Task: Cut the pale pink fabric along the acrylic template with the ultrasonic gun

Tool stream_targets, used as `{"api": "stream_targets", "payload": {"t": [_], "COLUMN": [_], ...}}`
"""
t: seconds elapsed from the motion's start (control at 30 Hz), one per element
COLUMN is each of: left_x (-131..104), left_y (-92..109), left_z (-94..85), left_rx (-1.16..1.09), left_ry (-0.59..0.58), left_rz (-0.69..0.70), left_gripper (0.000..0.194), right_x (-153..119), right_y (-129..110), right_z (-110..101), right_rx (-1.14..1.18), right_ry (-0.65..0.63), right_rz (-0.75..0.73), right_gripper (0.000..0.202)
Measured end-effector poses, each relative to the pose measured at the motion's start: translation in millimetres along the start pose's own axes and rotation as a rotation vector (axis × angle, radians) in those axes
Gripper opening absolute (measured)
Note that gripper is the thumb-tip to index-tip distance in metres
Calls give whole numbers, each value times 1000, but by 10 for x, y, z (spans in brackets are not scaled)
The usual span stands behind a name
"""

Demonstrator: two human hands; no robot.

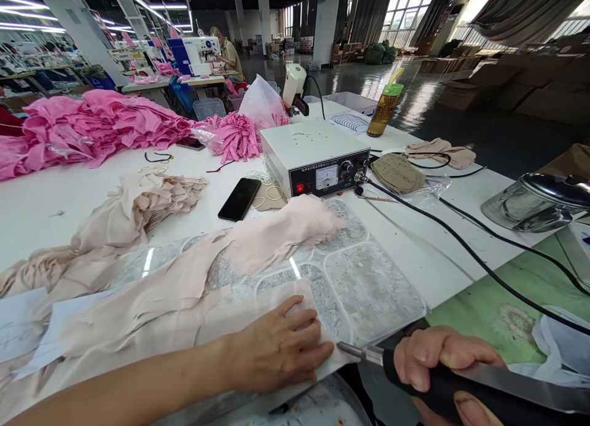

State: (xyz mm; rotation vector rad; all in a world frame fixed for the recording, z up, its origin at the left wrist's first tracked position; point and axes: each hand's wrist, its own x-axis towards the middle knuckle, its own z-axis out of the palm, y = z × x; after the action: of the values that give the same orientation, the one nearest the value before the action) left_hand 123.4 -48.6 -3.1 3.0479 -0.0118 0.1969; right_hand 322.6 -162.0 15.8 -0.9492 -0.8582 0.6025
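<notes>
My left hand (279, 346) lies on pale beige fabric (221, 327) with its fingers spread, pressing it onto a transparent patterned mat (375, 284). My right hand (445, 358) is wrapped round a handheld tool (488, 383) with a black grip and a narrow metal tip. That tip is close to the fabric edge, just right of my left fingertips; whether it touches is hard to tell. A stack of pink-beige pieces (286, 232) rests on the mat beyond my left hand. White paper sheets (64, 327) lie at the left among the fabric.
Behind the mat stands a control box (322, 158) with a black cable (437, 226) running right. A phone (239, 199), beige bundles (133, 205), pink fabric (92, 125), a bottle (386, 109) and a lidded metal mug (530, 201) surround it. Farther back a person (229, 57) sits at a sewing machine (196, 54).
</notes>
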Motion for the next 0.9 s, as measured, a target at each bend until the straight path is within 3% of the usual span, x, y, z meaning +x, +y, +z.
{"api": "stream_targets", "payload": {"t": [0.57,0.9], "left_x": [-1,-9], "left_y": [56,66], "left_z": [33,62], "left_rx": [18,30], "left_ry": [-6,22], "left_rz": [-39,-34], "left_gripper": [46,43], "right_x": [27,4], "right_y": [-1,18], "right_z": [-53,-3], "right_rx": [47,17], "right_ry": [15,58], "right_rz": [6,0], "right_gripper": [7,7]}}
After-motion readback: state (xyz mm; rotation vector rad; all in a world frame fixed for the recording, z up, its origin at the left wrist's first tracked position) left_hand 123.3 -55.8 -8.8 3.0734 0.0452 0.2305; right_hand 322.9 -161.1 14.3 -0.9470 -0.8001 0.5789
